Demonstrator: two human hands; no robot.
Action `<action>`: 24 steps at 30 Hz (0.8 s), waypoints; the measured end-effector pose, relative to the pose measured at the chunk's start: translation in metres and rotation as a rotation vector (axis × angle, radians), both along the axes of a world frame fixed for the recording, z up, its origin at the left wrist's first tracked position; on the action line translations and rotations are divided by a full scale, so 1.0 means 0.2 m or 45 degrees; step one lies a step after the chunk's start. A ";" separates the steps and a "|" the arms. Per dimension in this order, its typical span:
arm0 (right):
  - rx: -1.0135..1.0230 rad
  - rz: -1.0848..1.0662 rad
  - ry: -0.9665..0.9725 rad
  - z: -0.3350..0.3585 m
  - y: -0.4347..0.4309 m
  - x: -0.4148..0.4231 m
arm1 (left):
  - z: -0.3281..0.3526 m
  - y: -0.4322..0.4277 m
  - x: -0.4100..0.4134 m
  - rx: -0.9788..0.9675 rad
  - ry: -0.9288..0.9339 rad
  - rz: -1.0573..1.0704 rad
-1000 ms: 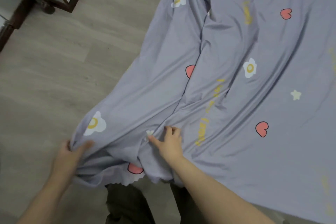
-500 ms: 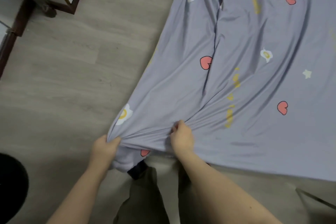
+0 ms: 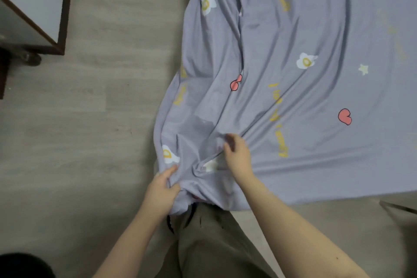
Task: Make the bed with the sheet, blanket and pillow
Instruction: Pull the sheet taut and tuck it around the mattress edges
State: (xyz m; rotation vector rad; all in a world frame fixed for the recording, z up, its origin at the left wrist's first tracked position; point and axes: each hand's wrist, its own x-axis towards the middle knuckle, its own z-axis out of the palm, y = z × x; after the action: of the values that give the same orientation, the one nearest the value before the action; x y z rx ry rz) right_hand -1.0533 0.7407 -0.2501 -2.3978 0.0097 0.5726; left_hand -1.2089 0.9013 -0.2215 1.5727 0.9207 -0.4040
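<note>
A lilac sheet [image 3: 293, 101] printed with fried eggs, red hearts, stars and yellow writing is spread over the bed, filling the right and upper part of the head view. Its near left corner hangs bunched over the bed's corner. My left hand [image 3: 162, 189] grips that bunched corner at the hem. My right hand [image 3: 237, 156] pinches a fold of the sheet a little further onto the bed, fingers curled into the cloth. Creases run from both hands up across the fabric. No blanket or pillow is in view.
Grey wood-look floor [image 3: 79, 131] lies to the left of the bed. A white panel with a dark wooden frame [image 3: 61, 18] stands at the upper left. A dark round object [image 3: 20, 266] sits at the bottom left corner. My legs in olive trousers [image 3: 214, 244] are below the hands.
The stretched corner has slackened and now drapes bunched over the bed's corner. Both hands stayed on the sheet; my right hand shifted onto a new fold.
</note>
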 end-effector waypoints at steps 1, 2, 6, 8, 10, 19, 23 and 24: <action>-0.041 -0.100 -0.048 -0.01 0.00 0.06 | 0.01 0.00 0.05 -0.029 0.014 -0.027; -0.079 -0.171 -0.052 -0.01 0.01 0.12 | 0.01 0.01 0.09 -0.061 0.009 -0.037; -0.148 -0.277 0.159 -0.03 0.08 0.30 | 0.02 0.04 0.30 -0.202 -0.025 -0.066; -0.229 -0.176 0.231 -0.04 0.16 0.35 | 0.02 0.07 0.40 -0.300 0.021 -0.154; -0.274 -0.069 0.298 -0.02 0.25 0.36 | 0.00 0.11 0.50 -0.352 0.089 -0.236; -0.371 -0.248 0.161 -0.05 0.39 0.23 | -0.15 0.19 0.95 -0.295 0.236 -0.337; -0.370 -0.177 0.276 -0.07 0.34 0.30 | -0.17 0.23 1.16 -0.070 0.160 -0.403; -0.258 -0.192 0.296 -0.07 0.34 0.31 | -0.17 0.23 1.21 -0.024 0.114 -0.402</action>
State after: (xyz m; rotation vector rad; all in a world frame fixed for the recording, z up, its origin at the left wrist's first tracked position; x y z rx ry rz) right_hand -0.9920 0.8079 -0.2646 -2.4820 0.3615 0.8082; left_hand -0.9667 0.9473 -0.2561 1.6979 0.7325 -0.7082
